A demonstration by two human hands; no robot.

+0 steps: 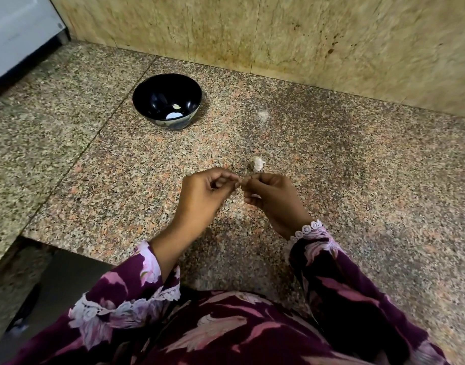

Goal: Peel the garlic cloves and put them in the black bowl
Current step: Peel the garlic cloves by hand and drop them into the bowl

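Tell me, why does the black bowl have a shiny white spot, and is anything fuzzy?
In the head view, the black bowl mirrors a light as white glare; the left hand and right hand look slightly soft, and the picture's edges are smeared.

A speckled granite bench (331, 159) in pink, grey and black runs back to a wall, with a straight seam crossing its left part. A black bowl (147, 101) stands on it toward the back left. A pale garlic piece (257, 163) lies near the middle. Farther back, to the right of the bowl, lies a faint whitish scrap (263, 115), too blurred to identify.
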